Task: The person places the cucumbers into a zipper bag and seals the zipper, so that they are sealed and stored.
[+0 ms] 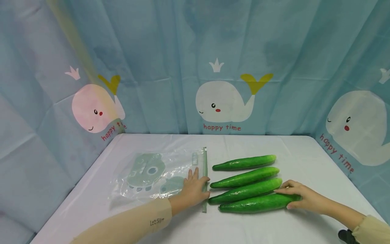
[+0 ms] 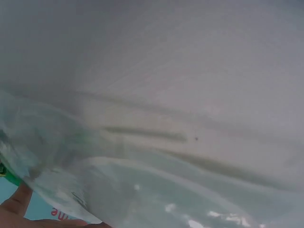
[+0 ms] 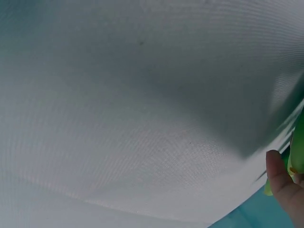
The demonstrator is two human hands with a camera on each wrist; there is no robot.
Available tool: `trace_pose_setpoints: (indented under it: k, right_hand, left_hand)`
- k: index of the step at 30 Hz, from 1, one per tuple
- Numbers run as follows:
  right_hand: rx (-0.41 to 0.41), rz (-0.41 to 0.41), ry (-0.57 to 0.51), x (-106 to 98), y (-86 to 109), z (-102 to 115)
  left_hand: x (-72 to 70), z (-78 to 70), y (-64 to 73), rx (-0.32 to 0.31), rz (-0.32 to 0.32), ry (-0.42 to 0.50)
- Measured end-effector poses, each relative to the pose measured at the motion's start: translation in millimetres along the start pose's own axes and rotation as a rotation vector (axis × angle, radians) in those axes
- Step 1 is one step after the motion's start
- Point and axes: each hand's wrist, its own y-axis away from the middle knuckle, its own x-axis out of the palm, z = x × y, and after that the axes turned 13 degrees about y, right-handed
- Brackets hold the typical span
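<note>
Several long green cucumbers lie side by side on the table, their paler tips pointing right. Around the right end of the nearest cucumber [image 1: 259, 203], my right hand [image 1: 304, 196] curls its fingers and thumb. In the right wrist view, a finger and part of a cucumber [image 3: 297, 147] show at the right edge. My left hand [image 1: 193, 190] rests with spread fingers on a clear zip bag [image 1: 179, 157] printed with pale green figures, close to its green-edged end. The bag lies flat, left of the cucumbers. The left wrist view shows its crumpled film [image 2: 128, 190] and a few fingers.
A white cloth covers the table [image 1: 243, 144]. Behind it and along both sides hangs a blue curtain [image 1: 158, 101] with whale prints. The farthest cucumber [image 1: 243, 163] lies a little apart from the others. A small black object [image 1: 346, 236] sits by the right sleeve.
</note>
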Motion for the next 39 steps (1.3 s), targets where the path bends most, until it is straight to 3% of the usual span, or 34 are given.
trace_pose_setpoints:
  k: [8,14,17,22,28,39]
  right_hand:
    - [-0.006,0.032,-0.031,-0.1,0.2,-0.8]
    - [0.003,0.057,-0.052,-1.5,2.9,0.5]
    - [0.02,0.09,-0.117,-2.3,4.7,2.3]
    - [0.063,0.136,-0.251,-4.0,7.0,8.3]
    - [0.081,0.134,-0.385,-5.4,7.4,19.5]
    - [0.182,0.127,-0.536,-8.0,3.6,38.5]
  left_hand:
    - [1.4,1.2,-4.1,-0.048,-0.013,0.051]
    - [2.1,3.1,-6.6,-0.026,-0.017,0.019]
    - [0.4,3.1,-6.4,-0.015,-0.023,0.023]
    - [-4.3,3.1,-3.2,-0.022,-0.01,0.121]
    - [-11.3,5.8,1.5,-0.028,-0.013,0.239]
    - [-20.2,7.3,5.3,-0.046,-0.076,0.313]
